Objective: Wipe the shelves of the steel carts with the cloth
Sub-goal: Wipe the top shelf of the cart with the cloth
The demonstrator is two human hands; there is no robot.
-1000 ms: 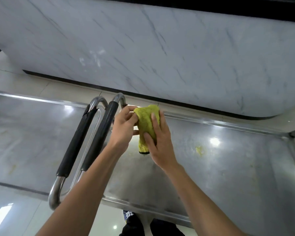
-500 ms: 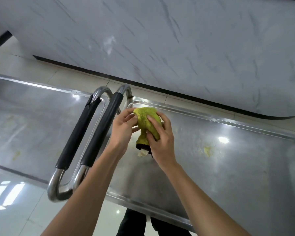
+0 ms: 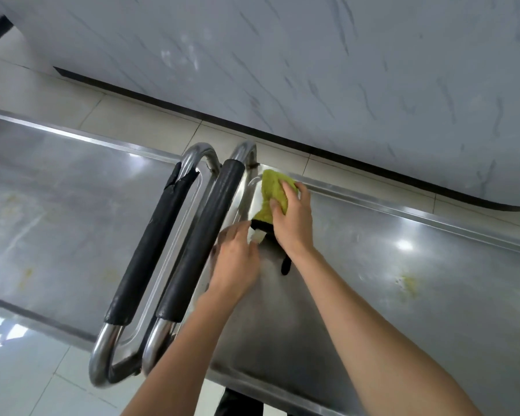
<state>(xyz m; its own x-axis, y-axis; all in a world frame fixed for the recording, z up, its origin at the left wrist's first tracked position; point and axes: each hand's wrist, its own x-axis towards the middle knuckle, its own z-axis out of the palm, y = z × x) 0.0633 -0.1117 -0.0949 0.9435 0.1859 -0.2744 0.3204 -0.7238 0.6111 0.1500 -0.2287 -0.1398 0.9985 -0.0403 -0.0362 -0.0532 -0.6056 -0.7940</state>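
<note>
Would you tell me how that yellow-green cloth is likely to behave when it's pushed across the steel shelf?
The cloth is probably soft and floppy: it bunches under the right hand, and its black edge droops. It looks light. Its fuzzy pile may drag slightly on the shelf rather than slide freely.

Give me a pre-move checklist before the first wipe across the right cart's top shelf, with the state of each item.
1. Yellow-green microfibre cloth in hand: ok, right hand grips it.
2. Cloth on the steel shelf: ok, at the far left corner by the rim.
3. Cloth bunched neatly: not ok, black edge and white tag hang loose; left hand touches the tag.
4. Wipe path free: ok, bare steel to the right.
5. Dirt located: ok, yellowish smear near the right.
6. Black-padded steel handles out of the way: ok, left of the cloth.
</note>
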